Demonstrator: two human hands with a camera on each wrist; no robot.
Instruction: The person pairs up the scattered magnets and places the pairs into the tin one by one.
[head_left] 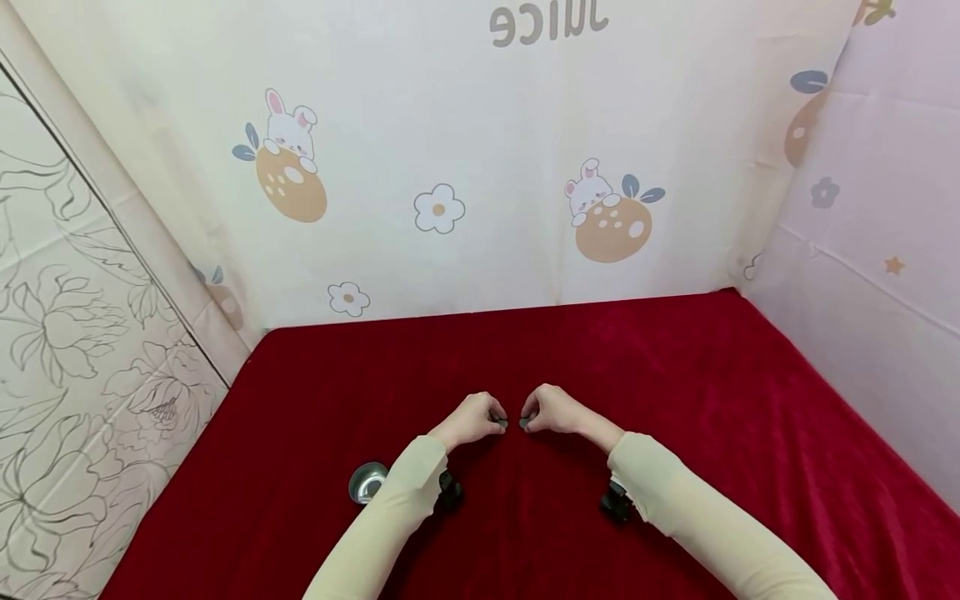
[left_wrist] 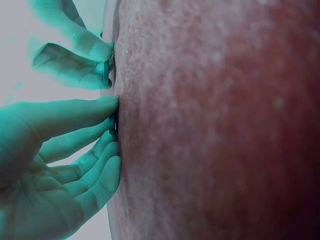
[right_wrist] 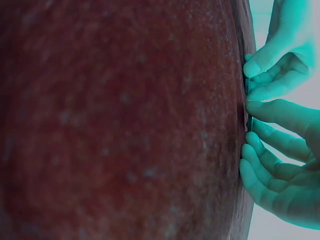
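Note:
Over the red cloth, my left hand [head_left: 474,419] and right hand [head_left: 557,411] face each other with a narrow gap between them. A small, flat, dark piece [left_wrist: 112,125] with a thin edge is pinched between my left thumb and fingers, close against the cloth. My right hand pinches a similar small dark piece [right_wrist: 250,124], also low at the cloth. Both wrist views show the two pieces edge-on, one beyond the other, with fingertips covering part of each. Their exact kind does not show.
A small shiny metal bowl [head_left: 367,483] sits just left of my left forearm, partly behind the sleeve. Red cloth [head_left: 660,358] covers the table, which meets a printed curtain [head_left: 495,250] at the back. More printed panels stand at both sides.

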